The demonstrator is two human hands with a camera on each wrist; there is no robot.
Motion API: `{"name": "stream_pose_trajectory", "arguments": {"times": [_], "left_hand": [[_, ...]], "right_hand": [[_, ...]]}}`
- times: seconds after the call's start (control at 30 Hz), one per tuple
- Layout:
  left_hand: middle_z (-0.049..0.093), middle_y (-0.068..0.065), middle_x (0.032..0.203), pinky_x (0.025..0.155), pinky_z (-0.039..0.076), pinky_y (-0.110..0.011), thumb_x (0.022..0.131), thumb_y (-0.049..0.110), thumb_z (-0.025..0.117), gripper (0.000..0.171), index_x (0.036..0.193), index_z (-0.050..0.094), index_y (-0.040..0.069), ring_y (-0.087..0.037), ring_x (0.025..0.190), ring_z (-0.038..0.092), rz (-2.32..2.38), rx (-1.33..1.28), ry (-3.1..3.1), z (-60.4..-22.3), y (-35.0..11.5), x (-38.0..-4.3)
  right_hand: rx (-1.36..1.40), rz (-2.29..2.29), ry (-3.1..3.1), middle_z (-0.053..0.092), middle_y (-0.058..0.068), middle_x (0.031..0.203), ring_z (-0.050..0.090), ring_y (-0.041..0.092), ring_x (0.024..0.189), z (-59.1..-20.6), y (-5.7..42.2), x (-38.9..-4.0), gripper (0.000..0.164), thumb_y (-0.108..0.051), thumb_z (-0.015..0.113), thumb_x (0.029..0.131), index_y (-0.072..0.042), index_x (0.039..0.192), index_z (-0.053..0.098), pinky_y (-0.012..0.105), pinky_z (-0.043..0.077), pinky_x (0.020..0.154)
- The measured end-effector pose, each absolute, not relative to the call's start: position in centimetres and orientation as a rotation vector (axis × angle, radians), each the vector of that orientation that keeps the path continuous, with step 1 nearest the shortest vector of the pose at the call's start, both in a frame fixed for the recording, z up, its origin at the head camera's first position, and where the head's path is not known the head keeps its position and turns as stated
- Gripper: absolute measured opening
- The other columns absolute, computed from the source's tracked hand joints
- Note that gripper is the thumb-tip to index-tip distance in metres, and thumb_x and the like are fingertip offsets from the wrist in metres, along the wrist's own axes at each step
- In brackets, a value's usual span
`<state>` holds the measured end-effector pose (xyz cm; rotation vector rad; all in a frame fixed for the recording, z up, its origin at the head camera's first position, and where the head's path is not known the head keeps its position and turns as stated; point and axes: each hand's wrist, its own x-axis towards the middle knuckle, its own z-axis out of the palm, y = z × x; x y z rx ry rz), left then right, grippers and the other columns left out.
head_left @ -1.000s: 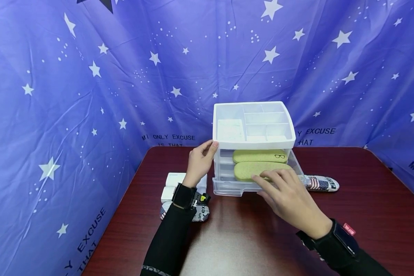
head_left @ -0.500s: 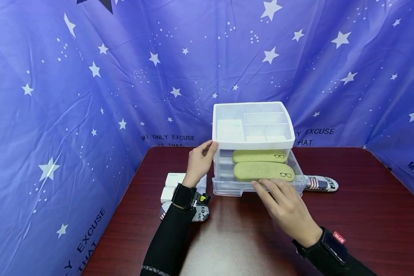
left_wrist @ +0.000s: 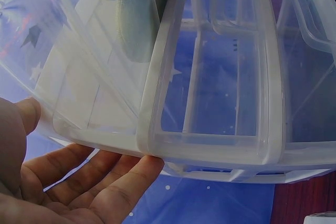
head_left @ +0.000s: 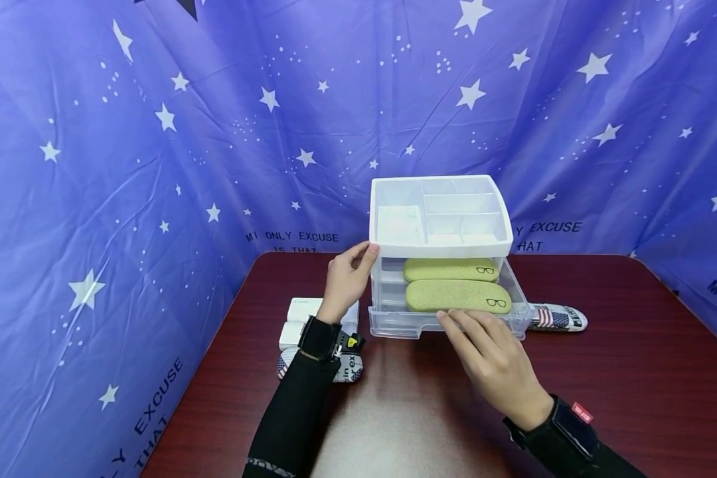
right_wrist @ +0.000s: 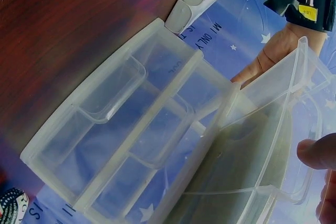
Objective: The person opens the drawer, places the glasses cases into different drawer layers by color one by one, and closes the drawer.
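Note:
A clear plastic drawer organizer [right_wrist: 105, 182] with a white compartmented top tray [head_left: 454, 187] stands on the table. Its top drawer [head_left: 394, 326] is pulled out and holds two yellow-green glasses cases [head_left: 454, 297], one behind the other. My left hand [head_left: 344, 282] grips the organizer's left front corner, thumb near the tray's edge and fingers along the side, also plain in the left wrist view. At the drawer's front rim is my right hand [head_left: 498, 365], its fingertips touching the rim with fingers nearly straight. In the right wrist view the thumb [right_wrist: 316, 152] lies by the drawer's front panel.
White boxes [head_left: 303, 310] and a flag-printed glasses case [head_left: 350, 368] lie left of the organizer, partly behind the left wrist. Another flag-printed case [head_left: 558, 318] sticks out at its right. A blue star-patterned curtain [head_left: 311, 79] hangs close behind the table [head_left: 633, 372].
My right hand has drawn back from over the nearer yellow-green case to the drawer's front rim, uncovering the glasses mark. My left hand and the drawer stay in place.

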<state>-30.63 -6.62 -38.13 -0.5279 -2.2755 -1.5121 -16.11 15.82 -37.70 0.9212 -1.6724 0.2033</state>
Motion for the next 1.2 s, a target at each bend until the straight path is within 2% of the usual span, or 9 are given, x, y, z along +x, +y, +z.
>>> {"name": "stream_pose_trajectory", "arguments": {"times": [1.2], "left_hand": [[0.071, -0.004, 0.105, 0.077, 0.053, -0.029, 0.095, 0.056, 0.053, 0.061, 0.128, 0.064, 0.006, -0.01, 0.089, 0.065, -1.521, -0.49, -2.273, -38.3, -6.4, -30.9]], "right_hand": [[0.866, 0.197, -1.776, 0.066, 0.021, 0.104, 0.059, 0.038, 0.088, -38.3, 16.4, -17.7, 0.031, -0.001, 0.042, 0.1, 0.006, 0.115, 0.068, 0.045, 0.046, 0.079]]}}
